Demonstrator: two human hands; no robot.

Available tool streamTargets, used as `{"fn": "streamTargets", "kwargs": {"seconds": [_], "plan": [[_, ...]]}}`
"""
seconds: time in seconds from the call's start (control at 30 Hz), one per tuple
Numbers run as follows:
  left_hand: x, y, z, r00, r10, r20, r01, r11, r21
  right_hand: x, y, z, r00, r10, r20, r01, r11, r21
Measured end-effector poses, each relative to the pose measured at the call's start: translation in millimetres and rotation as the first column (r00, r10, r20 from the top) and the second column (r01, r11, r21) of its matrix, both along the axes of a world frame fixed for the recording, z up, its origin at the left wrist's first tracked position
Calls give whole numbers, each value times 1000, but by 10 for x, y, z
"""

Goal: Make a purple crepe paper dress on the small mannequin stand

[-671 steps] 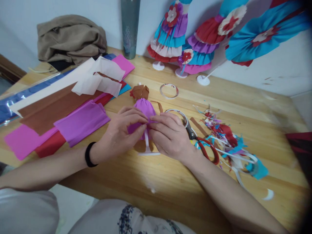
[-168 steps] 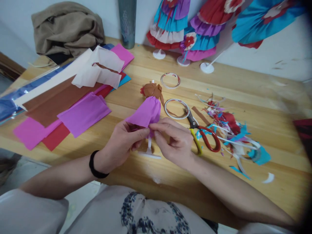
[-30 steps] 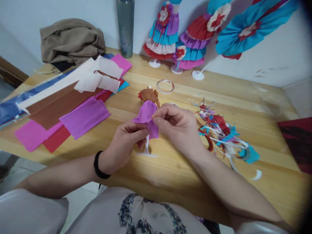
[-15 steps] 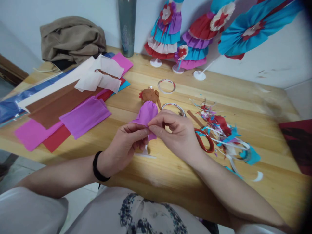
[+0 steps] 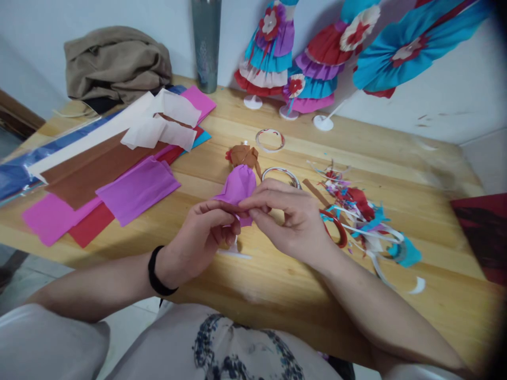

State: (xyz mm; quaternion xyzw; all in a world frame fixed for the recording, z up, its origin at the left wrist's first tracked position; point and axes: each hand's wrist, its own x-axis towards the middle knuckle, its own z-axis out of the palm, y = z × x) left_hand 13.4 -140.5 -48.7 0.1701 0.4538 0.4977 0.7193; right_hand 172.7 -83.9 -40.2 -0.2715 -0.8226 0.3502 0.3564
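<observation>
Your left hand (image 5: 198, 237) was angled in from the lower left, black band (image 5: 156, 272) on the wrist, index finger stretched out flat and the thumb bent under it; your right hand (image 5: 291, 224) met it from the other side, knuckles arched, index and thumb drawn nearly together; each grip was a narrow pinch on the hem of the purple skirt (image 5: 236, 189), though your fingers hid part of the contact.

The little figure (image 5: 245, 157) wearing it was right in front of you, mid-worktop (image 5: 277, 306), its flat white base (image 5: 235, 255) below your hands; the skirt looked like thin crinkly paper, gathered on top and flaring out, under a folded brown upper part; a slim round ring (image 5: 283, 171) and red-handled scissors (image 5: 337, 235) were partly covered by your right hand; past those, curly strips and ragged scraps (image 5: 362, 206); over left, creased folded purple paper (image 5: 138, 190).
</observation>
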Motion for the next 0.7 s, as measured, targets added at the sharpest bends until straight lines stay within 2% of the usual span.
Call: {"fn": "streamTargets", "kwargs": {"seconds": [0.17,0.27,0.43,0.6,0.7], "plan": [[-21,9,-12,1000,-10,24,10,1000,7,65,20,35,997,80,10,-80,995,65],[-20,-4,-30,998,-39,59,38,999,16,95,40,63,997,81,-18,-79,993,88],[3,-14,-54,998,-68,8,68,998,8,90,71,37,999,-50,2,49,997,66],[19,-5,-59,995,-57,-80,57,998,-6,78,148,-78,978,-205,33,204,978,33],[21,-7,-42,996,-22,-83,23,1000,5,94,192,-102,969,-218,118,221,975,-13]]}}
